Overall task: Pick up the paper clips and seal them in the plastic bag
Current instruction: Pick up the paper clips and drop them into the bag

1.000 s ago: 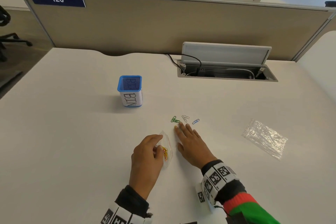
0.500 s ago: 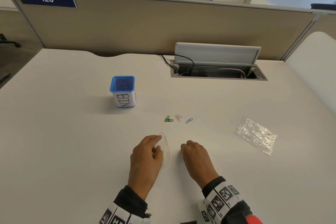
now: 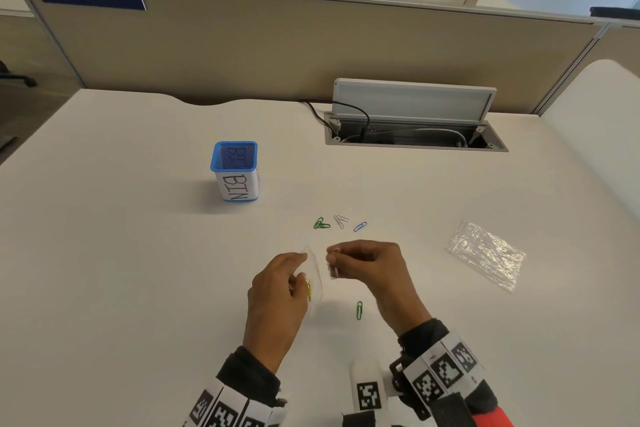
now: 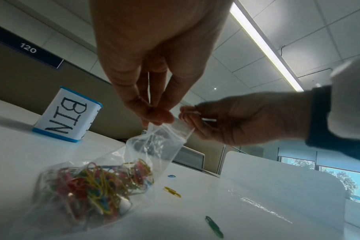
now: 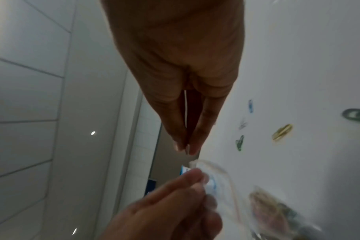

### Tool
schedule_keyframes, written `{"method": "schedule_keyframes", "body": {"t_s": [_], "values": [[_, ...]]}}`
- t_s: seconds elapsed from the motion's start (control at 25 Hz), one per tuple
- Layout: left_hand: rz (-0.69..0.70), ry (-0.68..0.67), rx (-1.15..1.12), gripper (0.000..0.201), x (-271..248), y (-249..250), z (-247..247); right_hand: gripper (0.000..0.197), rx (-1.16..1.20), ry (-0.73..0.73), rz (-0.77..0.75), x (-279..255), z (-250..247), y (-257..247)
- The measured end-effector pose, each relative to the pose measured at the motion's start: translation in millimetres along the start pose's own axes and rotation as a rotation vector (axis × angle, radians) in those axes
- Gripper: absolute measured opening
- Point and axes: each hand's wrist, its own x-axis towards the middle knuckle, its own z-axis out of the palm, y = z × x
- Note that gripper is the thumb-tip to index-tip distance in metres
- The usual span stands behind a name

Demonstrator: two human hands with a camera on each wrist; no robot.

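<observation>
My left hand (image 3: 300,267) pinches the mouth of a small clear plastic bag (image 3: 314,274) that holds several coloured paper clips (image 4: 93,181); the bag's bottom rests on the white desk. My right hand (image 3: 332,258) is just right of the bag's mouth and pinches a white paper clip (image 3: 334,269), also in the right wrist view (image 5: 185,113). Loose on the desk lie a green clip (image 3: 359,309) below my right hand, a green pair (image 3: 321,224), a white clip (image 3: 341,220) and a blue clip (image 3: 360,226) beyond the hands. A yellow clip (image 4: 172,191) lies beside the bag.
A blue pen pot labelled BIN (image 3: 235,170) stands at the back left. A second, flat clear bag (image 3: 486,255) lies to the right. An open cable hatch (image 3: 412,135) sits in the desk at the back, before the partition.
My right hand, flat on the desk by the loose clips a second ago, pulled back and now is raised with a white clip pinched beside the bag's mouth. A green clip now lies near it.
</observation>
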Motion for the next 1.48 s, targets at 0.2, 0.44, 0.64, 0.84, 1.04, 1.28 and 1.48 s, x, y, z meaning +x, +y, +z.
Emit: {"method": "schedule_keyframes", "body": {"t_s": [0.2,0.44,0.64,0.84,1.04,1.28,1.48], "values": [[-0.009,0.014,-0.008,0.033,1,1,0,0.02,-0.486,-0.154,-0.124,-2,25,-2],[-0.018,0.01,-0.027,0.033,2,-5,-5,0.028,-0.444,0.138,-0.149,15,5,2],[0.002,0.011,-0.019,0.032,4,-5,-5,0.057,-1.205,-0.425,-0.063,12,-18,43],[0.016,0.004,-0.003,0.032,3,-3,-4,0.053,-1.349,-0.366,-0.288,-16,-23,61],[0.019,0.003,-0.003,0.032,2,-3,-3,0.015,-1.358,-0.234,-0.282,-15,-27,72],[0.026,-0.005,0.008,0.032,-1,-2,-2,0.016,-1.124,-0.053,-0.123,-12,-21,54],[0.024,-0.02,0.029,0.033,-2,-1,-2,0.02,-0.316,0.11,0.062,-19,-5,19]]}}
